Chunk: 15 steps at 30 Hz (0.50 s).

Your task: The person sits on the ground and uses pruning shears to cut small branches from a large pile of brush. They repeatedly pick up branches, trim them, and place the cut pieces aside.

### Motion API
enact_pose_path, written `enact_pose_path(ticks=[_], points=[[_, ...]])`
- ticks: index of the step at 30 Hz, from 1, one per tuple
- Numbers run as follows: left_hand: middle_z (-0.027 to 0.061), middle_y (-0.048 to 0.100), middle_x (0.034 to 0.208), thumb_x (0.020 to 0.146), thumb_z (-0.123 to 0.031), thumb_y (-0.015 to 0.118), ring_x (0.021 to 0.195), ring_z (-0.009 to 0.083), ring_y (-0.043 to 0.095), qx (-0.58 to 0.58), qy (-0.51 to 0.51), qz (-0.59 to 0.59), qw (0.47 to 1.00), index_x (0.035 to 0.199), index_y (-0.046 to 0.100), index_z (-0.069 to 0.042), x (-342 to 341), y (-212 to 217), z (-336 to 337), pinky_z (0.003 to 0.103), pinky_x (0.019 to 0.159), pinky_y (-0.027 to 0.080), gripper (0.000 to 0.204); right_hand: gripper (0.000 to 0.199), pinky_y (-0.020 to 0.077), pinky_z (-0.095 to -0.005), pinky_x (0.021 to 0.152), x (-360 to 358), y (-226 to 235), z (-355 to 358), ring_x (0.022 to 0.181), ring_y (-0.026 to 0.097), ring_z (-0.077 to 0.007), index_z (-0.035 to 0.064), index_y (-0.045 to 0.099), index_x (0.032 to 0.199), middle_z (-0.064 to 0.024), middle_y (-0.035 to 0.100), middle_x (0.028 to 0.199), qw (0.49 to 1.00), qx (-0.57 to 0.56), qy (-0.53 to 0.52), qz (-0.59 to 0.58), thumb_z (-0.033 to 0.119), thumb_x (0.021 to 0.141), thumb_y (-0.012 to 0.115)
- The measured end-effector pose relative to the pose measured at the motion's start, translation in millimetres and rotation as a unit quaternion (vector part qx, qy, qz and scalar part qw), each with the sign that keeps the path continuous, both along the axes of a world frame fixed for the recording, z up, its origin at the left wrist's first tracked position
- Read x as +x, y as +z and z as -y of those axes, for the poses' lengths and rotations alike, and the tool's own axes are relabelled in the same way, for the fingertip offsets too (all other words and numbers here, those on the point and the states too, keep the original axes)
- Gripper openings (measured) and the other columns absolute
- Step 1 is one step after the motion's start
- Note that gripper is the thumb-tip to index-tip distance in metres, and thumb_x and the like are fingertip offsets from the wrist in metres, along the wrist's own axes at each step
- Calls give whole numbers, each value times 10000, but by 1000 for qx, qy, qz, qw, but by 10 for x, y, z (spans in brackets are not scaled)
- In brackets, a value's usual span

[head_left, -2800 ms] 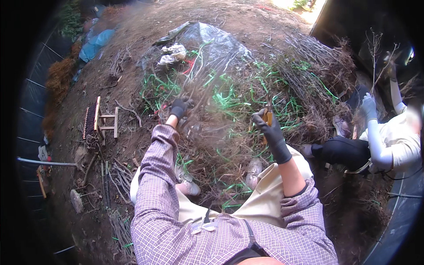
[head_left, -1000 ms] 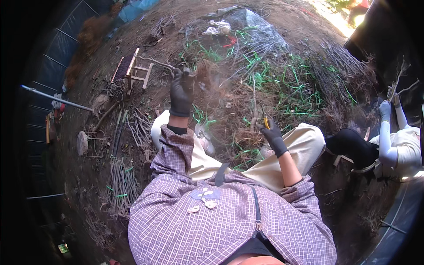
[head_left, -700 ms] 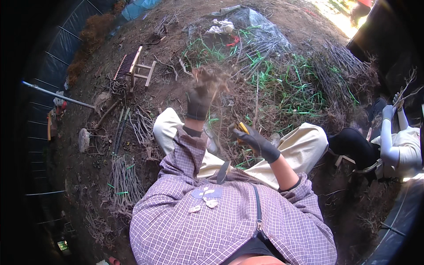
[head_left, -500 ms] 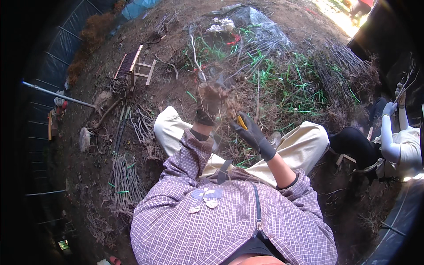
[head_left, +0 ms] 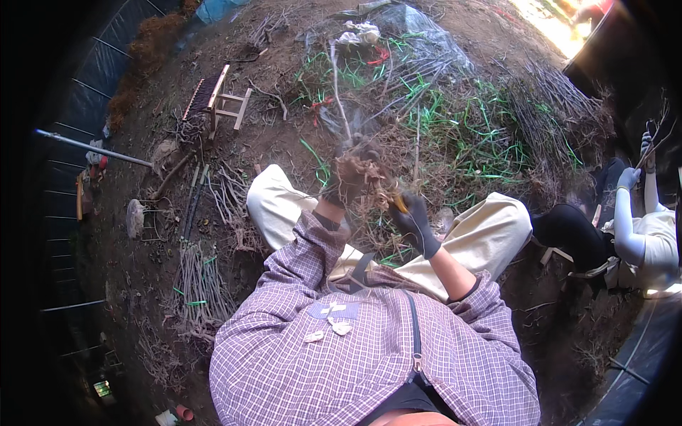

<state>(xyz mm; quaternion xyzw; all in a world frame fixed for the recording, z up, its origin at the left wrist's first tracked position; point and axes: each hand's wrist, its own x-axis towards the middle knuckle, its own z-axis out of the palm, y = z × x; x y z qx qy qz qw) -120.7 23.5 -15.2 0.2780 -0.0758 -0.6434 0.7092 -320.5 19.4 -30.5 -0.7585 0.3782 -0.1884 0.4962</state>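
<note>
My left hand (head_left: 339, 190), in a dark glove, is closed round the base of a bare-stemmed sapling (head_left: 338, 89). Its thin pale stem points away from me, and a tangle of brown roots (head_left: 364, 170) spreads over the hand. Just right of the roots, my gloved right hand (head_left: 414, 226) grips a tool with a yellow handle (head_left: 400, 203). The tool's working end is hidden among the roots, so I cannot tell its kind.
Green ties and cut twigs (head_left: 476, 135) lie ahead, with bundled saplings (head_left: 543, 113) at right. A low wooden stool (head_left: 226, 103) and tied bundles of stems (head_left: 202, 287) are at left. A co-worker (head_left: 643, 234) holding a branch sits at far right.
My left hand and the sapling have shifted to the right, the stem now more upright in the picture. My right hand has moved slightly right and nearer me, still gripping the tool.
</note>
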Motion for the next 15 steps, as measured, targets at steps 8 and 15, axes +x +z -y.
enact_pose_path(ticks=[8,15], points=[[129,596,1028,950,-345,540,867,291,628,59,204,344,915,1220,508,-57,1999,-139,-364,454,664,549,397,392,494,-416,686,-387,-1020,316,811,673,-339,61,617,1031,-200,675,872,994,44,-79,-65,386,828,702],[165,552,1228,938,-369,525,1078,332,573,489,135,720,473,1288,533,-93,4168,-712,-2282,471,876,468,446,491,484,-504,754,-151,-1259,649,909,624,-460,28,559,1032,-263,653,956,964,-29,-100,-245,417,781,722]])
